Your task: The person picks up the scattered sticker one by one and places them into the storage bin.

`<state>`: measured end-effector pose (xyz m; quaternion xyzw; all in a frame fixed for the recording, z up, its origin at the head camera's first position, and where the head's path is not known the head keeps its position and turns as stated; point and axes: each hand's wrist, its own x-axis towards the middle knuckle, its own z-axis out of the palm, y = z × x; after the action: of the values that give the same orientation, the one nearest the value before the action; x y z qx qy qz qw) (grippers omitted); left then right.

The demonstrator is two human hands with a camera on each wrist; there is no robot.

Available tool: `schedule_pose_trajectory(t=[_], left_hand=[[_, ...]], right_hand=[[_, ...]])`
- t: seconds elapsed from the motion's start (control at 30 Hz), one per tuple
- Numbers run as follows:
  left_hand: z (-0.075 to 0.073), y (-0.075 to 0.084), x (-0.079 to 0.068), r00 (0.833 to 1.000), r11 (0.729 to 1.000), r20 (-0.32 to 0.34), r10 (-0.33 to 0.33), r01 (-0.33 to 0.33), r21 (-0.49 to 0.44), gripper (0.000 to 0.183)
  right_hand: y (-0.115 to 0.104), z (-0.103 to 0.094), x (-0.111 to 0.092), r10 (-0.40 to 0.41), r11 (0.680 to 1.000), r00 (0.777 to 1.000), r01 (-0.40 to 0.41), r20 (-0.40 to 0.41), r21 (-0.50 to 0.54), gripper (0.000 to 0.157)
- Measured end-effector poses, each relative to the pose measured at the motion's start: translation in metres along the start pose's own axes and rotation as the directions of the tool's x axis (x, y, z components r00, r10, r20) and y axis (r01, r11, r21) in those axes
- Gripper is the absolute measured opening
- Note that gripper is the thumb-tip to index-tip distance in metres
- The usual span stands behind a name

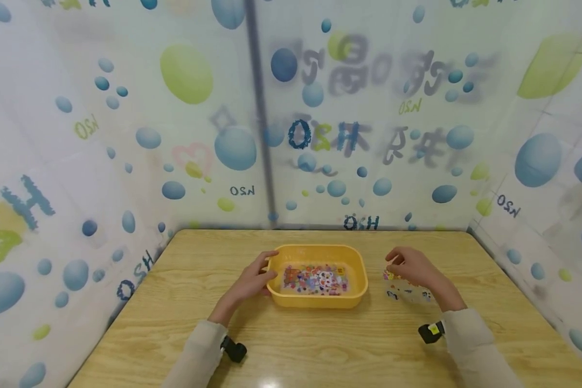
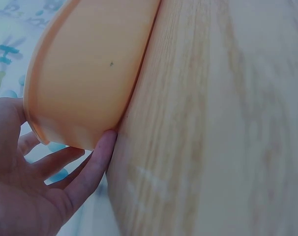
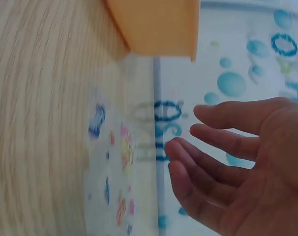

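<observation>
A yellow plastic basin (image 1: 318,302) stands on the wooden table. Inside it lies a sheet of colourful cartoon pictures (image 1: 315,280), like stickers. My left hand (image 1: 250,279) holds the basin's left end, with the thumb at the rim and fingertips against the outer wall in the left wrist view. To the basin's right, a clear sheet with small printed figures (image 1: 407,294) lies on the table. My right hand (image 1: 415,266) hovers over this sheet, fingers loosely bent and apart from it. In the right wrist view, nothing shows between those fingers. Part of the sheet is hidden under the hand.
The wooden table (image 1: 291,345) reaches back to a curtain (image 1: 407,161) with blue and green bubble prints. Similar printed curtains (image 1: 77,215) close off the sides. A small black camera sits on each wrist.
</observation>
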<state>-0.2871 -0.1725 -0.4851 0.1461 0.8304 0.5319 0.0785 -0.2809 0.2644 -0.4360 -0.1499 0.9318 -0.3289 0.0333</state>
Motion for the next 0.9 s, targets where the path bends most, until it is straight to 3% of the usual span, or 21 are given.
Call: schedule_pose_trajectory(t=[0.23,0.4,0.67,0.9], left_hand=[[0.002,-0.002,0.002,1.0,1.0,-0.007,-0.003,0.003,0.014,0.056],[0.001,-0.002,0.002,1.0,1.0,-0.001,0.003,-0.003,0.03,0.056],[0.001,-0.003,0.001,0.999,0.999,-0.033,-0.032,0.033,0.026,0.055],[0.001,-0.003,0.004,0.999,0.999,-0.025,-0.026,0.027,0.023,0.055]], right_hand=[[0.036,-0.01,-0.017,0.03,0.989,0.996,-0.041,-0.081,-0.145,0.034],[0.057,-0.013,-0.021,0.051,0.979,0.996,-0.064,-0.074,-0.192,0.032],[0.077,-0.012,-0.019,0.136,0.963,0.989,-0.147,-0.064,-0.226,0.066],[0.084,-0.008,-0.02,0.176,0.96,0.982,-0.186,-0.066,-0.212,0.072]])
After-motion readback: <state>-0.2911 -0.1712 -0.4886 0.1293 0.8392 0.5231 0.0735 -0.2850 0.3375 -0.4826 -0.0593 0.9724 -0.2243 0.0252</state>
